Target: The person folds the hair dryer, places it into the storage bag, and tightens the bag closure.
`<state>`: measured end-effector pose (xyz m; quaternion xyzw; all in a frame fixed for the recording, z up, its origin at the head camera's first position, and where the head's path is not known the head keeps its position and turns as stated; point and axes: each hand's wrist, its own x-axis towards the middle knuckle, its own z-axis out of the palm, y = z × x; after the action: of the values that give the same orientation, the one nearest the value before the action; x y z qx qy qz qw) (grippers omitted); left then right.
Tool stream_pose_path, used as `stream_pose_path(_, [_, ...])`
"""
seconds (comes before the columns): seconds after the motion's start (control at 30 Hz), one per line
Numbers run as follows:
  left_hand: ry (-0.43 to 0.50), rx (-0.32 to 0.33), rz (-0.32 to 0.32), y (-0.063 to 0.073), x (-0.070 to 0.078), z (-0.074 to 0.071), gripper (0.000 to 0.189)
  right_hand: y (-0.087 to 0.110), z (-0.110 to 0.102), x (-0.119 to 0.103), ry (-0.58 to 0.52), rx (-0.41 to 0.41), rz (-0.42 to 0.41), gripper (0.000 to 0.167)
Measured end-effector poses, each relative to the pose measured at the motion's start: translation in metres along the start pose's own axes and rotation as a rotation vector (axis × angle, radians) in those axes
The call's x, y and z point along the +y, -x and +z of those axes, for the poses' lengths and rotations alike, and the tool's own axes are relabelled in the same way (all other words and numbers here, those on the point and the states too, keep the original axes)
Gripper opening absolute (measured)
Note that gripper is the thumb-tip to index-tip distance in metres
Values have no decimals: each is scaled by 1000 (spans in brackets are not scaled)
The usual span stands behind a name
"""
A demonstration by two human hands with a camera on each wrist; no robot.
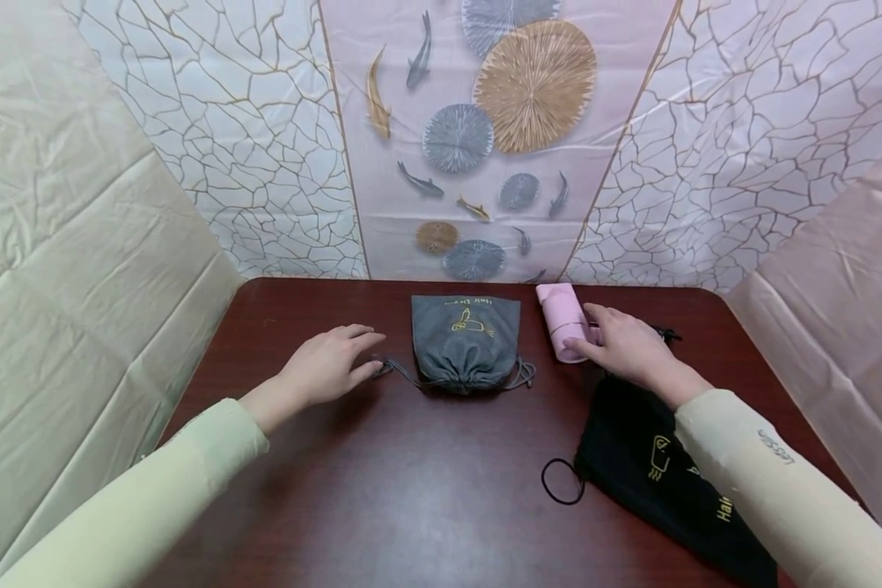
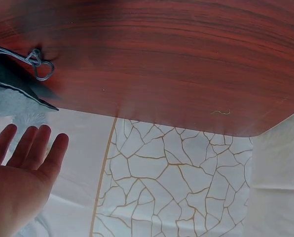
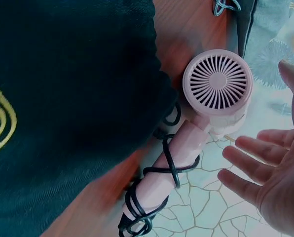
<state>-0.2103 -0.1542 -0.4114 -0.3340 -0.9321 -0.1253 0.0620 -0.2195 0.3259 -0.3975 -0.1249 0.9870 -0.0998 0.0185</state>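
Note:
A pink hair dryer lies near the table's far edge, right of the middle. Black cord winds round its handle, and its round slotted grille faces the right wrist camera. Beside the dryer my right hand hovers with fingers spread, overlapping part of it in the head view. To the left of the grey drawstring bag, my left hand is held above the table, fingers loosely extended. Its fingertips appear near the bag's left cord, with nothing in the grasp.
A black drawstring bag with yellow print lies flat under the right forearm. Its cord loop spreads on the dark red wooden table. Patterned fabric walls the back, and plain cloth hangs at the sides.

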Motion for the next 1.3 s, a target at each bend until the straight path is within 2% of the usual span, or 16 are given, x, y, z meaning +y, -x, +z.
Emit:
stream_pose_path(0.23, [14,23,12,6,4,2,46,-16,11,-2,28,-10,38,94])
stream_pose_path(0.47, [19,35,19,13,9,6,45,-34,29,-5,65,-25,66,111])
stream_pose_path(0.6, [21,48,39,16,11,11,45,-40,37,-6,91,-42,74,115])
stream_pose_path(0.77, [19,51,42,20,11,15,44,-42,42,-5,108,-44,50,111])
stream_pose_path(1.07, [27,24,25,22,10,18,45,-34,39,4,41,-73,10,101])
stream_pose_path(1.3, [32,26,28,22,12,21,44,-31,41,8,12,-46,8,100])
